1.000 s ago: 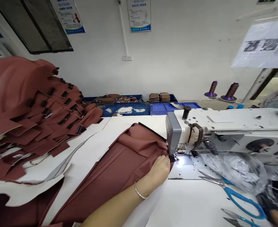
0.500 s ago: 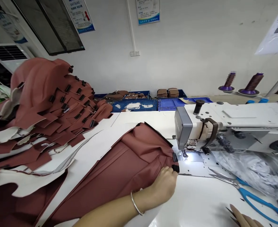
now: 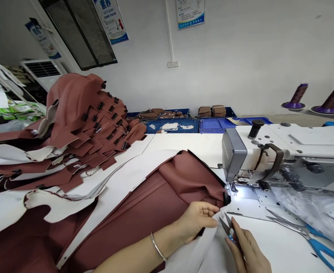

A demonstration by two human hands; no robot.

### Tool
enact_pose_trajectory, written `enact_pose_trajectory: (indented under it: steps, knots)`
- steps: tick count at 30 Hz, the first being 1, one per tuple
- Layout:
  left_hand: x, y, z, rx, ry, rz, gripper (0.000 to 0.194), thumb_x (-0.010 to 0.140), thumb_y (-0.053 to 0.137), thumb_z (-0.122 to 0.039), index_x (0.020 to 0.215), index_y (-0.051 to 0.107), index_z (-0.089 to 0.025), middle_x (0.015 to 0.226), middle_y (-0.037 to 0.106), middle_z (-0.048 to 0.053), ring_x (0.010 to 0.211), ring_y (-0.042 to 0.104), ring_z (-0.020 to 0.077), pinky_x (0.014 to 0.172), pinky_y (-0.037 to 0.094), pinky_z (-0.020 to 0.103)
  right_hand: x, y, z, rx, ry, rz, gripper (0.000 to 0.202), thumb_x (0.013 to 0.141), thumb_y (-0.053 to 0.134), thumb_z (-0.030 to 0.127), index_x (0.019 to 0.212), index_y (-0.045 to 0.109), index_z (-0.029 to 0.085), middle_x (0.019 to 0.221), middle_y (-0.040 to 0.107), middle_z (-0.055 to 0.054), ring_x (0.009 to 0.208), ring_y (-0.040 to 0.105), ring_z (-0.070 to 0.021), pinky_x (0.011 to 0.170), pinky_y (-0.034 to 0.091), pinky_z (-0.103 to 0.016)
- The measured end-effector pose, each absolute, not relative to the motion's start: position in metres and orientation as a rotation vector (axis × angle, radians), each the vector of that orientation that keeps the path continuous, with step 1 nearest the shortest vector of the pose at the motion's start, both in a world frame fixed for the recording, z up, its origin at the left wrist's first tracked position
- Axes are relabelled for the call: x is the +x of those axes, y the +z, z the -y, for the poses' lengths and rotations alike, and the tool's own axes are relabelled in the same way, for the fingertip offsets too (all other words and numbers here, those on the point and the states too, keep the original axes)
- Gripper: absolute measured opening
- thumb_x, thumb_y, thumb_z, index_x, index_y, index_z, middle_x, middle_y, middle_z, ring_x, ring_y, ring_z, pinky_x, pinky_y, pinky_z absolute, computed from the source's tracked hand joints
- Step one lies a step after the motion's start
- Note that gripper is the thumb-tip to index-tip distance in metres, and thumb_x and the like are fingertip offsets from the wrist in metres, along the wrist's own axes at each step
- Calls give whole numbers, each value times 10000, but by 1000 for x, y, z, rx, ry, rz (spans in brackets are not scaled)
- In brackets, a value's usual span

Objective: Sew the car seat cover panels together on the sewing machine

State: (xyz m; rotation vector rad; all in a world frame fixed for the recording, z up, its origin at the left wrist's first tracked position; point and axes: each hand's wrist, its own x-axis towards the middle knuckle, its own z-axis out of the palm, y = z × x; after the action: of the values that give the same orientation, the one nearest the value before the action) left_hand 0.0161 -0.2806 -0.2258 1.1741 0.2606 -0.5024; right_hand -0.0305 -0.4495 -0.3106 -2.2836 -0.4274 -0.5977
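Note:
A reddish-brown leather-like cover [image 3: 138, 212] with white backing [image 3: 195, 254] lies across the table, a black clip [image 3: 227, 198] on its right end. My left hand [image 3: 194, 223], with a bracelet at the wrist, pinches the cover's edge, where the white backing is turned up. In my right hand [image 3: 249, 248] is a pair of small thread snips [image 3: 226, 226], blades apart. Their tips point up and left, right by the backing near my left fingers; whether they touch it I cannot tell. The sewing machine [image 3: 235, 155] stands just beyond, its needle area lit.
Large blue-handled scissors [image 3: 311, 236] lie at the right, beside a clear plastic bag [image 3: 314, 212]. A tall heap of clipped reddish-brown covers [image 3: 78, 113] rises at the left. Blue crates [image 3: 169, 129] stand behind the table. Purple-based thread cones [image 3: 297, 98] are above the machine.
My right hand has come in from the bottom right with the snips to the cover's edge. My left hand has shifted from beside the clip and now lifts the edge, showing white backing. The view has turned left.

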Motion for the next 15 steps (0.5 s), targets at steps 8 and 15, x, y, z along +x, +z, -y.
enact_pose_trajectory:
  steps: [8, 15]
  knots:
    - [14, -235, 284, 1197, -532, -211, 402, 436, 732, -138, 831, 677, -84, 738, 613, 26, 674, 526, 109, 678, 379, 251, -17, -313, 448, -2278, -642, 523, 459, 945, 416, 301, 1388, 335, 210, 996, 620, -77, 858, 642, -156, 661, 522, -192]
    - [1, -255, 298, 1802, -339, -14, 217, 595, 572, -66, 799, 622, -118, 658, 533, -28, 615, 458, 85, 591, 356, 213, -48, -322, 465, -2513, -758, 233, 512, 927, 460, 291, 1417, 315, 254, 890, 646, -47, 675, 641, -159, 450, 455, -206]
